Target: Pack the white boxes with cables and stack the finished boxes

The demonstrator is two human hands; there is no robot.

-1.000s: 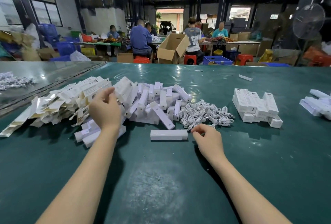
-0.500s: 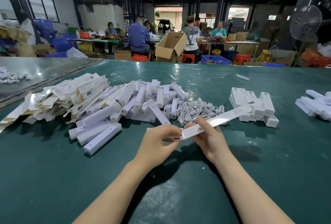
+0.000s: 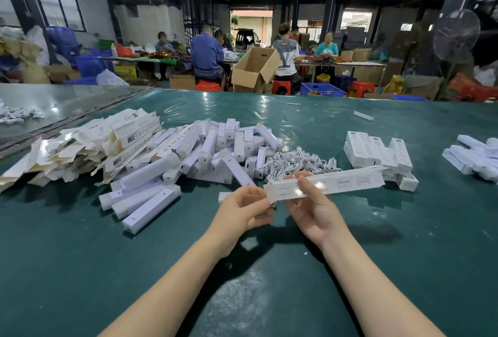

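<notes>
Holding a long, flat white printed cardboard box (image 3: 336, 184) just above the dark green table cover (image 3: 269, 282), as seen from the head view. Grips it near its left end with the right hand (image 3: 314, 210), thumb on top and fingers curled beneath. Pinches the very end with the left hand (image 3: 244, 208), fingertips closed on the card edge. Looks like the opening-up step: flat, not yet squared, with nothing inside as far as can be told.

Just beyond the hands: a loose pile of coiled white cables (image 3: 299, 162), touching a heap of small white oblong boxes (image 3: 215, 153). Further left, a spread of flattened printed white cartons (image 3: 89, 147). To the right, a low stack of finished white boxes (image 3: 377, 156), near the held box's far end.

Next move, by judgement: squeezing the flat box open at the pinched end, then freeing one hand to reach forward for a cable. After that, feeding it in without crushing the thin card, closing the flap and carrying it right to the stack.
</notes>
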